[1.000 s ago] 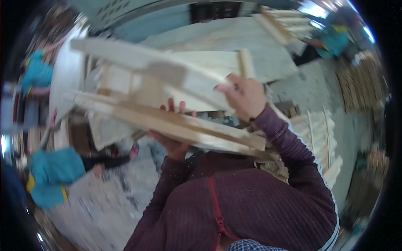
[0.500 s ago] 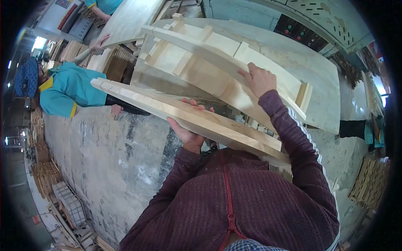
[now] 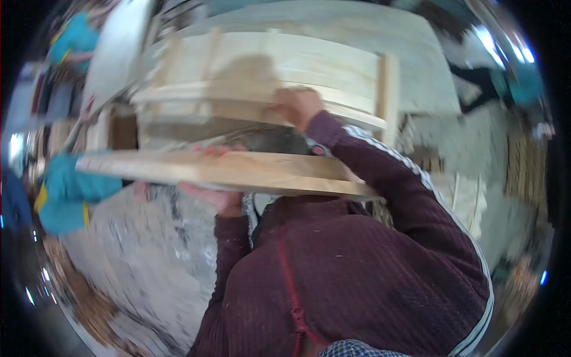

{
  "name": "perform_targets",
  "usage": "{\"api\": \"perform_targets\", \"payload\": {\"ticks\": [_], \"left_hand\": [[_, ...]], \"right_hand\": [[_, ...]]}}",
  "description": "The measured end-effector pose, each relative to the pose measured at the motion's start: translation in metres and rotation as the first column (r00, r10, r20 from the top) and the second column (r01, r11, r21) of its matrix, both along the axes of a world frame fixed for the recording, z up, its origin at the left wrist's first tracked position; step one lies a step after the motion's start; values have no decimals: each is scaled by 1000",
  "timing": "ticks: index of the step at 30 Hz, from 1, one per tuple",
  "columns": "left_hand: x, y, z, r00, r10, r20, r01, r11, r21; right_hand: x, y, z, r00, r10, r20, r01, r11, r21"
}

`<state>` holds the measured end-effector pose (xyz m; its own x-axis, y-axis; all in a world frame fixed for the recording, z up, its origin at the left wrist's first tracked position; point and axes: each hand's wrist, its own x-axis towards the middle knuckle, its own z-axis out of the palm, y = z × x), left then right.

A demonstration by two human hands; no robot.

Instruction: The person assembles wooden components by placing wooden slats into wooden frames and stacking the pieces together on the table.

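Note:
My left hand [image 3: 219, 201] is wrapped around a thick wooden board [image 3: 262, 169] from below, with its fingertips showing over the far edge. The board lies nearly level across my front, its left end tapering. Beyond it, my right hand [image 3: 302, 108] is closed at the edge of a long pale wooden strip [image 3: 208, 92]; motion blur softens the fingers. This strip is part of a stack of boards on the worktable [image 3: 416, 53]. Short crosspieces, including an end block [image 3: 388, 89], stand among the boards.
A co-worker in a teal shirt [image 3: 74, 193] is at the left, close to the board's tapered end. Another person in teal [image 3: 77, 38] is at the upper left, and one more at the far right. Stacked wood [image 3: 526, 169] stands on the right.
My view has turned, so the board and the stack now lie more level. My right hand sits farther left along the strip. The left hand still holds the board.

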<state>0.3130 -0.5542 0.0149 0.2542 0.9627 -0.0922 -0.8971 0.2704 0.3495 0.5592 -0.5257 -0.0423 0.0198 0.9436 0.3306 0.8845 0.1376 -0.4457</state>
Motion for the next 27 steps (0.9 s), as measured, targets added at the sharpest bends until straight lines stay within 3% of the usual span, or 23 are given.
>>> {"api": "perform_targets", "payload": {"ticks": [3,5,7,13,15,18,20,21,22,23,25,26,27], "left_hand": [[7,7,-6,992,-116,52,116,993,0],[5,16,-5,985,-166,53,164,986,27],[7,22,-4,987,-126,-101,127,992,1],[15,31,-2,963,-250,-103,259,962,88],[18,34,-1,954,-272,-128,286,952,109],[17,46,2,940,-338,-57,342,930,131],[18,61,9,951,-289,-107,304,937,174],[20,69,17,952,-286,-107,301,937,176],[25,78,28,966,-200,-164,231,952,199],[28,87,39,969,-116,-218,166,960,225],[34,105,55,972,-165,-167,209,932,296],[41,111,64,979,-200,-48,204,917,343],[49,115,74,969,-237,69,193,902,386]], "right_hand": [[3,-7,-2,975,-66,211,56,997,52],[-2,-9,3,973,-93,211,99,995,-16],[-2,-13,3,975,-100,200,117,990,-78],[-4,-23,3,962,-160,222,162,987,12],[-1,-22,6,982,-115,151,129,988,-88],[5,-35,24,995,-87,56,84,995,56],[4,-60,78,999,20,-40,-20,1000,3],[0,-69,124,992,65,-105,-94,948,-305],[-6,-78,161,980,87,-178,-175,797,-578],[-18,-89,175,981,85,-176,-173,797,-578],[-34,-104,189,995,-61,77,77,972,-223],[-32,-99,189,995,-70,78,86,971,-225],[-31,-84,188,977,-171,125,180,981,-65]]}}
